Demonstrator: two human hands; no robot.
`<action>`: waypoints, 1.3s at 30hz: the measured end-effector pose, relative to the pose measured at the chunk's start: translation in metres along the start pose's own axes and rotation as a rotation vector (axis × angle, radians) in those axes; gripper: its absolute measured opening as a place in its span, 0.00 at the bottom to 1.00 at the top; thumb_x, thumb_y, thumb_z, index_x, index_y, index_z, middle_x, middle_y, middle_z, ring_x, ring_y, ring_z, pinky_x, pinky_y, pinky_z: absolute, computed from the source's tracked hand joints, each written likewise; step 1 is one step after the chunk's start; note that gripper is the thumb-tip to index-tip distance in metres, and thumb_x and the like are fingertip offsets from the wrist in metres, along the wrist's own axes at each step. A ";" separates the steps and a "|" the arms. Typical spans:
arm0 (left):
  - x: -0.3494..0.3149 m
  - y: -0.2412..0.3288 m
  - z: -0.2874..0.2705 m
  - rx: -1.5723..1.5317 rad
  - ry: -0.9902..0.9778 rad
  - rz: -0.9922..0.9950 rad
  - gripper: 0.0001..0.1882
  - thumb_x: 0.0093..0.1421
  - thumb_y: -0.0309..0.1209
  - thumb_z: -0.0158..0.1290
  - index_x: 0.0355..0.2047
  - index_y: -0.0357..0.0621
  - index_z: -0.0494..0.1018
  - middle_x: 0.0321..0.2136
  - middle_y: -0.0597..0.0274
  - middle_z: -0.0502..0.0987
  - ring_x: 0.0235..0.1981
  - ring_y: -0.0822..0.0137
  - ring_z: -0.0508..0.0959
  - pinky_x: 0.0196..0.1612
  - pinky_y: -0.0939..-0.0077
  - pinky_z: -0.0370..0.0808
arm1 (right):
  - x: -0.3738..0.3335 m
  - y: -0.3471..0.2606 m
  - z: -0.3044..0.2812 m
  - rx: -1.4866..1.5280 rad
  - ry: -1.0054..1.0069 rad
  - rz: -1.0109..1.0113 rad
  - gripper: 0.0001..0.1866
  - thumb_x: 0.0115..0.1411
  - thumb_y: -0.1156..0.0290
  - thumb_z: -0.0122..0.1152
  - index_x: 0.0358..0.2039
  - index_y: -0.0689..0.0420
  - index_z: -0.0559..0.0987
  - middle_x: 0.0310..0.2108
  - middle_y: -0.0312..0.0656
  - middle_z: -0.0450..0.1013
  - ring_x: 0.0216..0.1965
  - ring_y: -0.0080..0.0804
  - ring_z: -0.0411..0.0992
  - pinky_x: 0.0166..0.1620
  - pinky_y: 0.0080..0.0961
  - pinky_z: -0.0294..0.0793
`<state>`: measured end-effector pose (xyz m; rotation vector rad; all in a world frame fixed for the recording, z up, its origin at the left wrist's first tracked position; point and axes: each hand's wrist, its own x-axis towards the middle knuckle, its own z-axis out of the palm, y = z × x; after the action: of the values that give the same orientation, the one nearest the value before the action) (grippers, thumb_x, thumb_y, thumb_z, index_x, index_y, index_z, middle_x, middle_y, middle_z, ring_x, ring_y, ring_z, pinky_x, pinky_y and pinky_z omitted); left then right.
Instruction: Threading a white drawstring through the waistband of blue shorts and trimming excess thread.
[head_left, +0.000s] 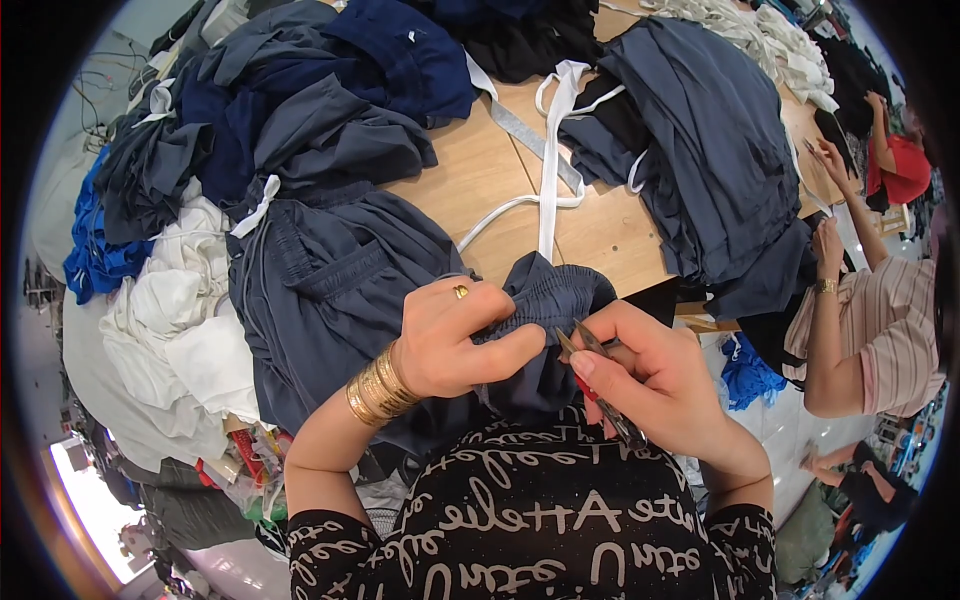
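Note:
Close to my body, my left hand is closed on the gathered elastic waistband of a dark grey-blue garment. My right hand grips a pair of thread snips with pointed metal blades. The tips lie against the waistband, close to my left fingers; the rest of the tool is partly hidden in my palm. A white drawstring runs from behind the waistband up across the table. Beside my left forearm lies another grey-blue garment with an elastic waist and a white tie.
The wooden table carries heaped grey and navy garments at left and a grey-blue pile at right. White cloth is bunched at the far left. A co-worker in a striped top stands at the right.

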<state>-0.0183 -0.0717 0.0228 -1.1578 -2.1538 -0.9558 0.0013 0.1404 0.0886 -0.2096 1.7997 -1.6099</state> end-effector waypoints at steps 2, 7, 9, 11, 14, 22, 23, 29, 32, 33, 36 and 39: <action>0.001 0.001 0.000 -0.008 -0.001 -0.015 0.17 0.35 0.29 0.53 0.31 0.51 0.73 0.19 0.67 0.65 0.14 0.72 0.64 0.15 0.82 0.62 | 0.000 0.001 0.001 -0.019 0.019 -0.017 0.04 0.61 0.77 0.48 0.35 0.64 0.67 0.19 0.34 0.68 0.18 0.13 0.67 0.19 0.10 0.64; 0.001 0.001 0.001 -0.007 -0.003 -0.022 0.17 0.36 0.30 0.53 0.31 0.51 0.73 0.19 0.67 0.65 0.14 0.72 0.64 0.15 0.82 0.62 | 0.000 0.001 0.001 -0.051 0.028 -0.032 0.05 0.61 0.76 0.48 0.35 0.64 0.67 0.20 0.34 0.68 0.18 0.14 0.67 0.19 0.10 0.65; 0.000 0.001 0.001 -0.005 -0.006 -0.026 0.17 0.36 0.30 0.53 0.31 0.51 0.73 0.19 0.67 0.64 0.14 0.72 0.64 0.15 0.82 0.62 | 0.000 0.002 0.001 -0.076 0.033 -0.044 0.05 0.61 0.76 0.48 0.36 0.64 0.67 0.20 0.34 0.69 0.18 0.14 0.67 0.19 0.10 0.65; 0.001 0.001 0.000 -0.005 -0.018 -0.026 0.17 0.36 0.30 0.52 0.31 0.51 0.73 0.18 0.67 0.64 0.14 0.72 0.64 0.16 0.82 0.62 | 0.000 0.002 0.001 -0.024 0.036 -0.014 0.05 0.62 0.76 0.47 0.36 0.64 0.67 0.20 0.34 0.68 0.18 0.14 0.66 0.19 0.10 0.65; -0.001 0.002 0.000 0.005 -0.015 -0.030 0.17 0.36 0.30 0.52 0.32 0.51 0.74 0.19 0.67 0.64 0.14 0.72 0.64 0.16 0.82 0.62 | 0.002 0.004 0.003 -0.007 0.052 0.001 0.05 0.62 0.75 0.47 0.36 0.64 0.67 0.20 0.33 0.68 0.19 0.14 0.67 0.20 0.10 0.65; 0.000 0.001 -0.001 0.014 -0.011 -0.027 0.17 0.35 0.30 0.53 0.31 0.52 0.74 0.18 0.68 0.63 0.13 0.72 0.63 0.15 0.83 0.61 | 0.006 0.014 0.006 -0.299 0.235 -0.286 0.08 0.58 0.71 0.55 0.35 0.60 0.68 0.16 0.37 0.69 0.15 0.21 0.66 0.20 0.17 0.63; 0.000 0.001 -0.002 0.013 -0.025 -0.029 0.17 0.35 0.29 0.53 0.31 0.52 0.74 0.18 0.68 0.63 0.13 0.72 0.63 0.15 0.83 0.61 | 0.005 0.012 0.006 -0.351 0.224 -0.281 0.09 0.57 0.71 0.56 0.35 0.60 0.68 0.16 0.39 0.68 0.14 0.25 0.66 0.21 0.18 0.64; 0.000 0.002 -0.001 0.039 -0.028 -0.003 0.18 0.35 0.29 0.53 0.32 0.54 0.74 0.18 0.68 0.62 0.13 0.72 0.62 0.16 0.83 0.60 | 0.008 0.022 0.008 -0.538 0.289 -0.438 0.10 0.55 0.72 0.57 0.35 0.60 0.68 0.16 0.44 0.68 0.16 0.39 0.69 0.20 0.26 0.66; 0.000 0.002 0.000 0.034 -0.023 0.002 0.18 0.35 0.29 0.54 0.32 0.54 0.74 0.18 0.68 0.63 0.13 0.73 0.62 0.15 0.83 0.60 | 0.008 0.021 0.009 -0.576 0.266 -0.416 0.10 0.55 0.72 0.57 0.35 0.60 0.68 0.16 0.45 0.69 0.18 0.41 0.71 0.21 0.28 0.67; 0.000 0.002 0.000 0.035 -0.022 0.002 0.18 0.35 0.29 0.54 0.32 0.54 0.74 0.18 0.68 0.63 0.13 0.73 0.62 0.15 0.83 0.60 | 0.008 0.021 0.009 -0.577 0.265 -0.417 0.10 0.55 0.72 0.57 0.35 0.60 0.68 0.16 0.45 0.69 0.18 0.41 0.71 0.21 0.28 0.67; 0.000 0.002 0.000 0.031 -0.006 0.011 0.18 0.35 0.29 0.54 0.32 0.54 0.74 0.18 0.68 0.63 0.13 0.73 0.62 0.15 0.83 0.60 | 0.007 0.019 0.008 -0.556 0.250 -0.416 0.09 0.56 0.71 0.55 0.36 0.60 0.68 0.16 0.45 0.68 0.18 0.41 0.70 0.21 0.28 0.67; -0.001 0.002 0.000 0.030 -0.010 0.012 0.18 0.35 0.29 0.54 0.32 0.54 0.74 0.18 0.68 0.63 0.13 0.73 0.62 0.16 0.83 0.60 | 0.007 0.017 0.008 -0.494 0.209 -0.363 0.09 0.57 0.71 0.54 0.36 0.60 0.68 0.15 0.45 0.67 0.17 0.42 0.69 0.21 0.27 0.67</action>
<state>-0.0163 -0.0714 0.0221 -1.1619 -2.1597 -0.9117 0.0065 0.1339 0.0709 -0.6452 2.4148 -1.4272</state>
